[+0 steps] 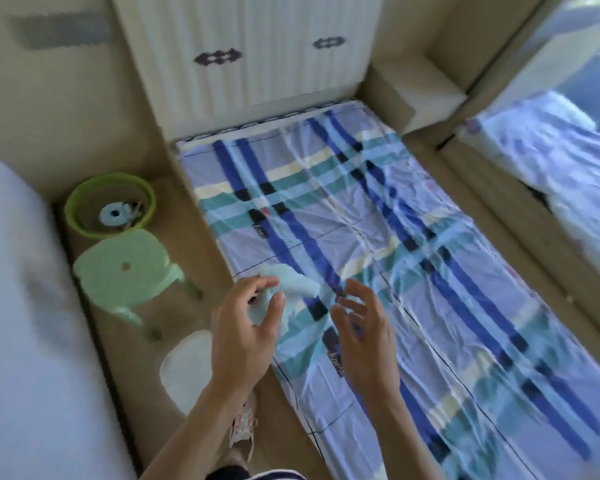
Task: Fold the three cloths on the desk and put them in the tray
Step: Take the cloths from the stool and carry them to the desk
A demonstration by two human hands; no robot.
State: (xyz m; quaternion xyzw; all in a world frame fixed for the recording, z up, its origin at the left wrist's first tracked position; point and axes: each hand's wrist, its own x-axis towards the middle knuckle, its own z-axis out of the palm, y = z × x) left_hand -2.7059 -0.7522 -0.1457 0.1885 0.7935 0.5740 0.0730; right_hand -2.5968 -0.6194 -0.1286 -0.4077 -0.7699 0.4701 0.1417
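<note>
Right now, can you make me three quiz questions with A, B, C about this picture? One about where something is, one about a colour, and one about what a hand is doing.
1. Where is the green stool compared with the bed?
A. on top of it
B. on the floor to its left
C. to its right

2. What colour is the small cloth?
A. pale blue
B. red
C. black

3. What is the left hand doing?
A. lying flat
B. pointing
C. holding the small cloth

Answers:
1 B: the stool stands on the floor by the bed's left edge.
2 A: it looks pale blue.
3 C: its fingers curl round the cloth; the right hand holds nothing.
</note>
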